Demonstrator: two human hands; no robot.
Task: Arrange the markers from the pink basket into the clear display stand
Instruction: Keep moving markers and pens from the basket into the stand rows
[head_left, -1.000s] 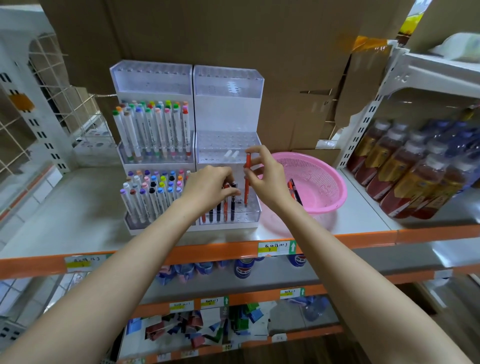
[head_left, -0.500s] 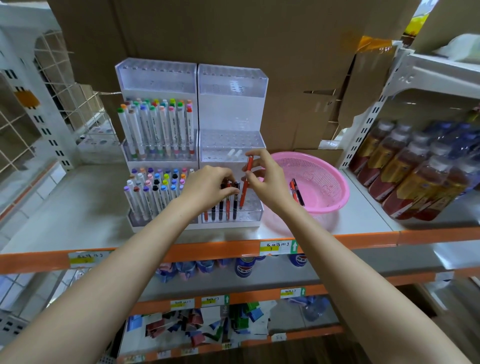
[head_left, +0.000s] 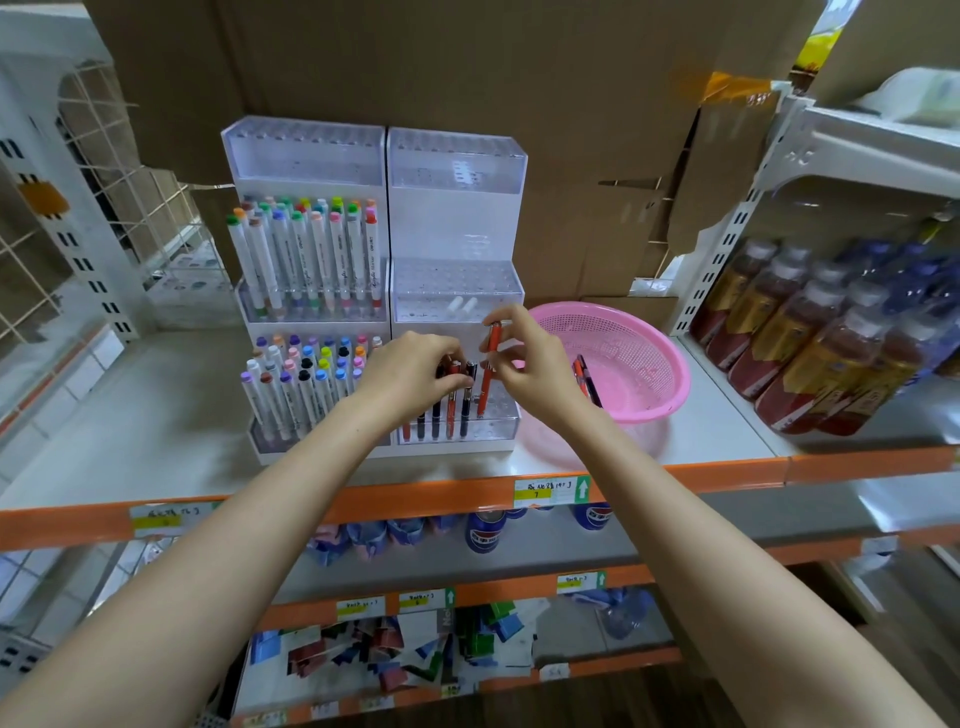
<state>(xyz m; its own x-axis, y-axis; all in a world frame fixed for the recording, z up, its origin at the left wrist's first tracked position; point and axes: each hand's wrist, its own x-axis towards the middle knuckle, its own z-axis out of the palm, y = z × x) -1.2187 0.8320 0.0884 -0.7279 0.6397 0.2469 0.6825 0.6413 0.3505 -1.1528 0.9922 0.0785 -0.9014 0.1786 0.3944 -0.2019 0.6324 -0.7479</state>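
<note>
Right hand (head_left: 535, 364) pinches orange marker (head_left: 487, 374) — near-vertical, lower end in clear display stand (head_left: 457, 291) front tier. Left hand (head_left: 410, 374) grips neighbouring standing markers (head_left: 451, 410) — pink basket (head_left: 644, 353) just right.

Bottled drinks (head_left: 810, 343), cardboard boxes (head_left: 467, 67)

Orange marker (head_left: 485, 379) near-upright at clear stand (head_left: 457, 291), two markers (head_left: 587, 379) in pink basket (head_left: 649, 332)

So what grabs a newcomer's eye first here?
The right hand pinches an orange marker into the front tier of the clear display stand, mid-shelf, while the left hand holds the standing markers beside it. To the right sits the pink basket with leftover markers; to the left, a stand of rainbow-capped markers.
</note>
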